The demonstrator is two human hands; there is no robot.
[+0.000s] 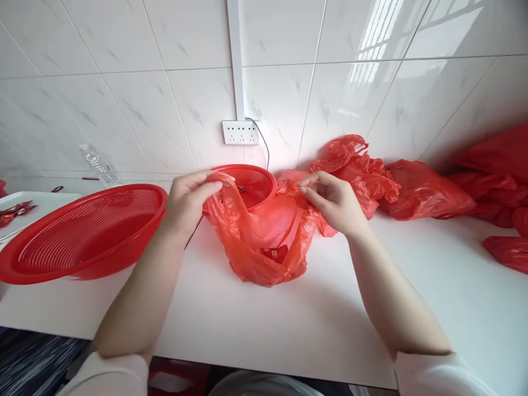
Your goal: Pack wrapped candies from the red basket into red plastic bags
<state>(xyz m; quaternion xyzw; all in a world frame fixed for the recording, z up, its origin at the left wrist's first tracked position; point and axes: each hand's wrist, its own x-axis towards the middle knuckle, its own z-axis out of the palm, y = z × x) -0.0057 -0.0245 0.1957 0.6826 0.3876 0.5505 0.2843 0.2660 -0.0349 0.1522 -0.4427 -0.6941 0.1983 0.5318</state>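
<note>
A thin red plastic bag (pixel 264 269) rests on the white table with its mouth spread between my hands. My left hand (pixel 192 195) pinches the bag's rim on the left side. On the opposite side, my right hand (pixel 332 198) has thumb and fingers closed on the other edge of the rim. Inside the bag lies a small dark red packet (pixel 274 253) with gold print. Just behind the bag stands a small red perforated basket (pixel 247 170), partly hidden, with some small things in it.
At left a large red perforated basket (pixel 82 234) stands near a white tray (pixel 45 198) holding red packets. A clear plastic bottle (pixel 99 165) leans by the tiled wall. Several filled red bags (pixel 429 190) line the wall at right, below a power socket (pixel 241 132) with a cable.
</note>
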